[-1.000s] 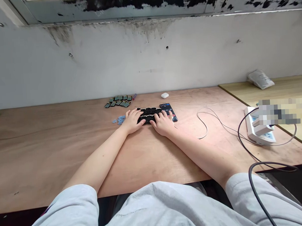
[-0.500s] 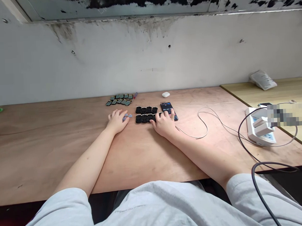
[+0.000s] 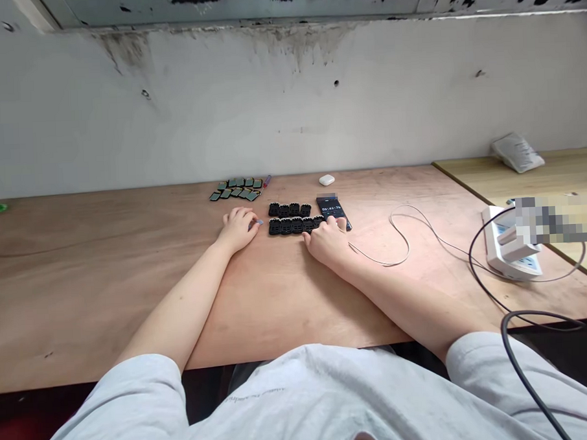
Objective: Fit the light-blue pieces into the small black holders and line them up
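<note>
My left hand (image 3: 236,229) rests on the table with its fingers curled around small pale-blue translucent pieces (image 3: 259,222). Most of these are covered by the fingers, so their kind is unclear. My right hand (image 3: 327,240) lies at the right end of the front row of small black plastic housings (image 3: 291,226), fingers apart, over the near end of a phone (image 3: 332,208). A time readout is lit on the phone's screen. Behind the front row sits a shorter row of similar black housings (image 3: 289,210).
Several green square boards (image 3: 236,192) lie toward the wall, with a small purple-handled tool (image 3: 267,181) beside them. A white earbud case (image 3: 326,179) is near the wall. At right are a power strip (image 3: 514,262), a thin white cable (image 3: 407,241) and a white packet (image 3: 517,153).
My left fingers have drawn in and cover more of the pale-blue pieces. A right finger that lay on the phone screen has pulled back toward me. The view has shifted slightly.
</note>
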`<state>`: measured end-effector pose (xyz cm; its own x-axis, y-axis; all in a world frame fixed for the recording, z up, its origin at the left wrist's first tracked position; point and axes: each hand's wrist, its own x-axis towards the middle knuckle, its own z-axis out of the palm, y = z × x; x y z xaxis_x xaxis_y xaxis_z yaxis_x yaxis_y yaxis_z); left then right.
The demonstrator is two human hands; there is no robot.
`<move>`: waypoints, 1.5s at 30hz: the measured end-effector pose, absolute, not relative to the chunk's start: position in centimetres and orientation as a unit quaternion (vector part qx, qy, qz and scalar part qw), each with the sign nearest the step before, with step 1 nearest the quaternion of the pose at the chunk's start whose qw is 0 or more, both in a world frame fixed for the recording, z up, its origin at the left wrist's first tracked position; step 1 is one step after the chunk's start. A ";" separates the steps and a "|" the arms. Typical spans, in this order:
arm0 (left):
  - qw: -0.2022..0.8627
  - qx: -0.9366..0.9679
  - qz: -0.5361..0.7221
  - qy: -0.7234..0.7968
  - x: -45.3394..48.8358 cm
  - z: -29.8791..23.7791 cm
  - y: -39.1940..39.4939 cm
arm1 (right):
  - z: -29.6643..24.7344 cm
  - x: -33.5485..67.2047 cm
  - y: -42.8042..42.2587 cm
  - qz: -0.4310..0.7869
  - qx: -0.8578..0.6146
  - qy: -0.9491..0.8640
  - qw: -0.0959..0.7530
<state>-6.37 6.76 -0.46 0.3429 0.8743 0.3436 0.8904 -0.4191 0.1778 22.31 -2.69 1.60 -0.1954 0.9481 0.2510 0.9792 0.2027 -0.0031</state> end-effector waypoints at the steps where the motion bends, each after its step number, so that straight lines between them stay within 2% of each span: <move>1: 0.019 -0.820 -0.201 -0.535 -6.3 -0.4 6.7 | 1.5 22.2 -2.9 -0.082 -0.622 -0.772 0.101; 9: 0.007 -0.849 -0.216 -0.482 -5.6 0.1 6.1 | 1.1 19.9 -5.3 -0.084 -0.540 -0.825 0.144; 18: 0.055 -0.837 -0.180 -0.514 -5.0 -0.5 6.1 | 1.4 21.2 -4.5 -0.098 -0.396 -0.894 0.186; 22: 0.040 -0.833 -0.204 -0.513 -5.0 -0.1 5.9 | 1.4 22.2 -3.5 -0.054 -0.327 -0.930 0.162; 28: 0.036 -0.834 -0.245 -0.493 -5.2 0.4 4.9 | 1.4 22.5 -2.9 0.008 -0.261 -0.951 0.169; 32: 0.021 -0.815 -0.303 -0.493 -4.4 0.3 2.9 | 1.4 22.7 -3.0 0.034 -0.276 -0.950 0.141; 37: -0.051 -0.786 -0.372 -0.492 -2.0 -0.1 -0.5 | 1.0 23.4 -3.3 0.020 -0.316 -0.934 0.163; 45: -0.144 -0.827 -0.308 -0.447 0.8 0.6 -2.5 | 0.5 23.6 -3.1 0.026 -0.349 -0.915 0.199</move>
